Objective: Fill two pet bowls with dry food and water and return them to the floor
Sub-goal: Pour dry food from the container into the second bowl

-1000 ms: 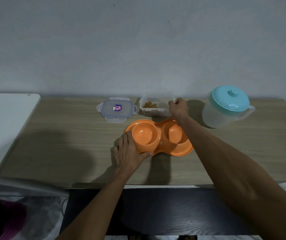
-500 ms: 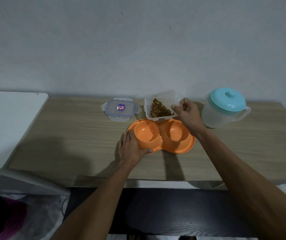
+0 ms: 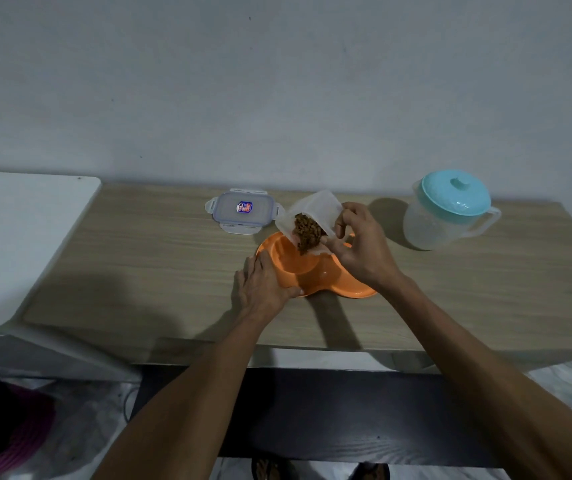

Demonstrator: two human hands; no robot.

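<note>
There is one orange plastic double pet bowl (image 3: 289,263) with two round wells, lying flat near the middle of the pale wood-grain desk (image 3: 139,265). One clear rectangular plastic food container (image 3: 314,207) is held tilted above the bowl's left well, mouth turned down and toward the near side. One heap of brown dry kibble (image 3: 307,233) has slid to its lowered edge. One clear snap-lock lid (image 3: 244,211) with a small sticker lies flat to the far left of the bowl, just apart from it. One translucent plastic jug with a turquoise lid (image 3: 447,209) stands upright well to the right, its handle pointing right.

The right hand (image 3: 360,247) has its grip narrowed on the container, with thumb and fingers pinching the container's right wall. The left hand (image 3: 264,289) has a wide grip, with straight fingers laid against the bowl's left rim and the thumb along its near rim.

The bowl sits well back from the desk's near edge, with bare wood to its left, to its right up to the jug, and in front of it. The desk's far edge meets a plain grey-white wall (image 3: 277,81). A white surface (image 3: 18,237) adjoins the desk on the left, and a dark lower shelf (image 3: 312,410) shows beneath the near edge.
</note>
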